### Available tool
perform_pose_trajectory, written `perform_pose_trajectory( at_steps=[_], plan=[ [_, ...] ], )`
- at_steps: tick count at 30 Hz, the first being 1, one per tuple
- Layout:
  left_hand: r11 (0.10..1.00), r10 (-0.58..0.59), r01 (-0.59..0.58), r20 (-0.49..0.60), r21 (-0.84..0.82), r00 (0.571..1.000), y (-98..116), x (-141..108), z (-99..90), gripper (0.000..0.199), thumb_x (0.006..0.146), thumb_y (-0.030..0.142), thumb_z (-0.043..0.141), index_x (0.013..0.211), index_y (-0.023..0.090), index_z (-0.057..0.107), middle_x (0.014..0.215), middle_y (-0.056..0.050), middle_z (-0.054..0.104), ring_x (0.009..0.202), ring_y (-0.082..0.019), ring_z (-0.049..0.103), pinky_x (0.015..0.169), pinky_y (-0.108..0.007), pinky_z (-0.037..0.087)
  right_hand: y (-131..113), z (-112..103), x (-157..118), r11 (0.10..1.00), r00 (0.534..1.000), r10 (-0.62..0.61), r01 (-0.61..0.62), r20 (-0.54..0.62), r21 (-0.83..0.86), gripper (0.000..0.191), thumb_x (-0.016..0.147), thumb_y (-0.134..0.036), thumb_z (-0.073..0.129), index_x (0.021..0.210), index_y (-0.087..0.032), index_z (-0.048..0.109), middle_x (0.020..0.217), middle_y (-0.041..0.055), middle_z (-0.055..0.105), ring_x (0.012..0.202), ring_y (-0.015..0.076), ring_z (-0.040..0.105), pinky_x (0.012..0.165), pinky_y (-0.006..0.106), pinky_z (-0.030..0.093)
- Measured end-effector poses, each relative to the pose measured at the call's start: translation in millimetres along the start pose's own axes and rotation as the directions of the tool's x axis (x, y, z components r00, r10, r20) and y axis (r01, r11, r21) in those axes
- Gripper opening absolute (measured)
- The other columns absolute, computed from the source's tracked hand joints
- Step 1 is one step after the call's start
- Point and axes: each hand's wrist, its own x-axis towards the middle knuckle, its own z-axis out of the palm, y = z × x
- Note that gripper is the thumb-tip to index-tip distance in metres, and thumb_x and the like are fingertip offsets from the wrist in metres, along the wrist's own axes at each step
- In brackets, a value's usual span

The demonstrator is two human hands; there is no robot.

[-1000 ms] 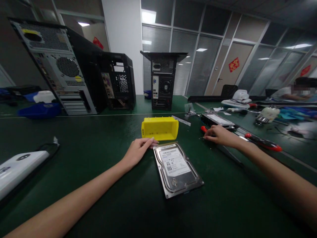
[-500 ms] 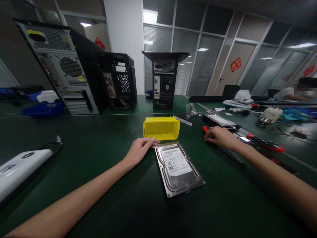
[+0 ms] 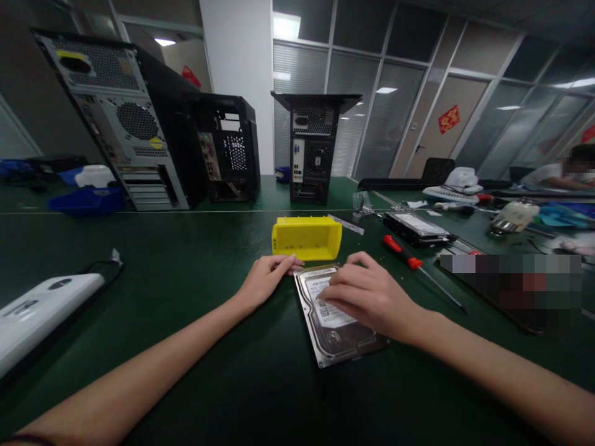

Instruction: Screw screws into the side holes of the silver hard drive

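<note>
A silver hard drive [image 3: 315, 331] with a white label lies flat on the green table, slightly turned. My left hand [image 3: 267, 279] rests at its upper left corner, fingers stretched out and touching the edge. Above the drive's label is my right hand [image 3: 372, 291], fingers bent but apart, with nothing visible in them; it hides the right half of the label. Just behind the drive, a yellow plastic bin [image 3: 307, 240] lies with its open side facing me and a few tiny dark bits inside. A red and black screwdriver [image 3: 409, 257] lies to the right.
Computer cases [image 3: 312, 148] stand along the back, with a large one [image 3: 134, 124] at left. A second hard drive [image 3: 413, 226] lies at right. A white device [image 3: 51, 310] occupies the left side, and a blue bin [image 3: 86, 201] sits behind it. A person sits far right.
My right hand has come away from the screwdriver's handle and moved left over the hard drive. The screwdriver remains on the table. My left hand has stayed at the drive's corner.
</note>
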Motion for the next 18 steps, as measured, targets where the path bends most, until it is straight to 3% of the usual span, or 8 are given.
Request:
perform_pose_trajectory(
  at_steps=[2,5,18],
  plan=[
    [1.0,0.007,-0.007,-0.003,-0.004,1.0,-1,0,0.3,0.036,0.089,0.041,0.047,0.097,0.014,0.069,0.095,-0.007,0.07,0.085,-0.021,0.064,0.079,-0.031,0.048,-13,4,7,0.994,0.994,-0.106,0.105,-0.009,-0.039,0.015,0.089,-0.018,0.046,0.091,-0.016,0.061,0.081,0.0009,0.06,0.074,0.0107,0.05,0.08,0.031,0.034],
    [1.0,0.01,-0.01,-0.014,-0.004,1.0,1,-2,0.4,0.035,0.09,0.039,0.046,0.096,0.013,0.069,0.093,-0.007,0.071,0.085,-0.021,0.064,0.08,-0.03,0.049,-20,8,12,0.98,0.986,-0.165,0.167,0.03,-0.112,0.015,0.088,-0.015,0.046,0.087,-0.014,0.061,0.076,0.0003,0.058,0.07,0.0108,0.047,0.08,0.032,0.034],
    [1.0,0.016,-0.016,-0.032,-0.002,0.999,6,-5,0.0,0.031,0.088,0.036,0.048,0.092,0.014,0.07,0.092,-0.007,0.071,0.083,-0.021,0.065,0.079,-0.032,0.049,-25,11,16,0.961,0.982,-0.175,0.185,0.068,-0.203,0.016,0.088,-0.011,0.044,0.084,-0.012,0.059,0.079,0.0031,0.058,0.072,0.0121,0.049,0.079,0.033,0.037]
  ],
)
